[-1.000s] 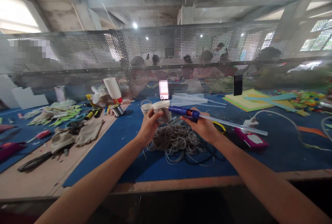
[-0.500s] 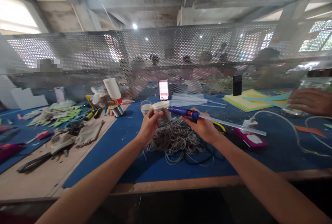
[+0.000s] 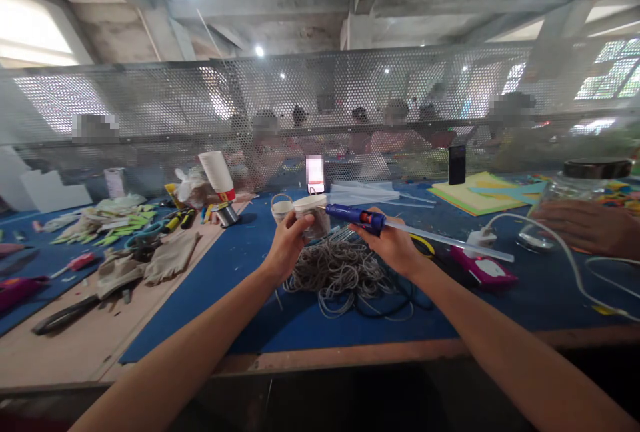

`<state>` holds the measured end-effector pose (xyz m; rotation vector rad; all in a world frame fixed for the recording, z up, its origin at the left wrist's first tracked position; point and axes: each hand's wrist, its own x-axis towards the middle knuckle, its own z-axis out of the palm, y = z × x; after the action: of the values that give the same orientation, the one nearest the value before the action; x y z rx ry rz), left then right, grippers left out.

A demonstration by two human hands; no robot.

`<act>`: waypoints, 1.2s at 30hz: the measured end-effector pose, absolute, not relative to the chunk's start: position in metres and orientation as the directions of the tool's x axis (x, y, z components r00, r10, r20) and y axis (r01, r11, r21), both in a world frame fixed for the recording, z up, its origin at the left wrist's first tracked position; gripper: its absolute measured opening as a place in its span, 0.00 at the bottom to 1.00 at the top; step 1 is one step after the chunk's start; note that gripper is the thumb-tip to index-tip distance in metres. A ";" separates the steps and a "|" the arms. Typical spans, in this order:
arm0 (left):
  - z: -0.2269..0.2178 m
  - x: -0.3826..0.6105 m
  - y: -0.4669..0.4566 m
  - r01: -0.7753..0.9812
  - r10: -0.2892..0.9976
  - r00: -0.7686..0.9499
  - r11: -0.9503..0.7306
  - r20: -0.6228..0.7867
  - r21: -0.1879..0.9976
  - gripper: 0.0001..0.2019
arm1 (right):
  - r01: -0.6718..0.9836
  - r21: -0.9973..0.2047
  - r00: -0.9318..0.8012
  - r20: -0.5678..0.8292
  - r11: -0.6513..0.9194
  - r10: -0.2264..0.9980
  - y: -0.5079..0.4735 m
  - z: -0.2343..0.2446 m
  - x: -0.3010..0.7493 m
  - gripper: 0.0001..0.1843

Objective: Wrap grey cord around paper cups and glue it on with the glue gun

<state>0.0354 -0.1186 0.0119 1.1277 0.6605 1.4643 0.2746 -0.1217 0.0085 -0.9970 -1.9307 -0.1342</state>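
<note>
Between the fingers and thumb of my left hand [image 3: 289, 244] is a pale cup [image 3: 315, 209], its lower wall wrapped in greyish cord. My right hand [image 3: 387, 239] grips a blue glue gun [image 3: 357, 216] with a long clear glue stick [image 3: 450, 240] sticking out of its back. The gun's nozzle is at the right side of the cup, near the rim; whether it touches, I cannot tell. Just behind my left hand stands a small cup with a looped handle [image 3: 281, 208]. A tangled heap of grey cord [image 3: 345, 275] lies on the blue mat below both hands.
Clear glue sticks [image 3: 365, 193] and a lit phone [image 3: 315, 173] stand beyond my hands. Stacked paper cups [image 3: 217, 173] and work gloves [image 3: 173, 259] are to the left. At right are a magenta device [image 3: 483, 267], a white cable [image 3: 565, 255] and another person's hand [image 3: 585, 225] by a jar [image 3: 575, 189].
At the right, the other person's hand and the clear jar have shifted, and the orange paper strip there is no longer visible. My hands, the cup and the glue gun stay practically still.
</note>
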 end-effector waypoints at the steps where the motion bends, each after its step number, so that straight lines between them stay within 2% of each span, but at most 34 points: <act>1: 0.012 0.036 -0.119 -0.422 0.958 0.072 -0.224 0.279 0.878 0.21 | 0.687 -0.301 -0.239 0.766 0.661 0.597 -0.122 0.010 0.275 0.22; 7: 0.014 0.036 -0.120 -0.424 0.960 0.062 -0.222 0.273 0.878 0.21 | 0.657 -0.357 -0.242 0.734 0.664 0.635 -0.128 0.015 0.275 0.20; 16: 0.013 0.035 -0.120 -0.426 0.957 0.073 -0.226 0.282 0.876 0.20 | 0.703 -0.259 -0.243 0.788 0.662 0.566 -0.121 0.007 0.275 0.22; 23: 0.014 0.036 -0.120 -0.423 0.959 0.074 -0.219 0.275 0.879 0.19 | 0.657 -0.360 -0.243 0.730 0.662 0.639 -0.127 0.013 0.275 0.19; 36: 0.014 0.035 -0.120 -0.434 0.954 0.090 -0.222 0.287 0.873 0.19 | 0.661 -0.363 -0.235 0.730 0.657 0.641 -0.127 0.014 0.276 0.17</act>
<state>0.0348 -0.1203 0.0135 1.1283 0.6387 1.4550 0.2764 -0.1269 0.0143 -1.0197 -1.9352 -0.0263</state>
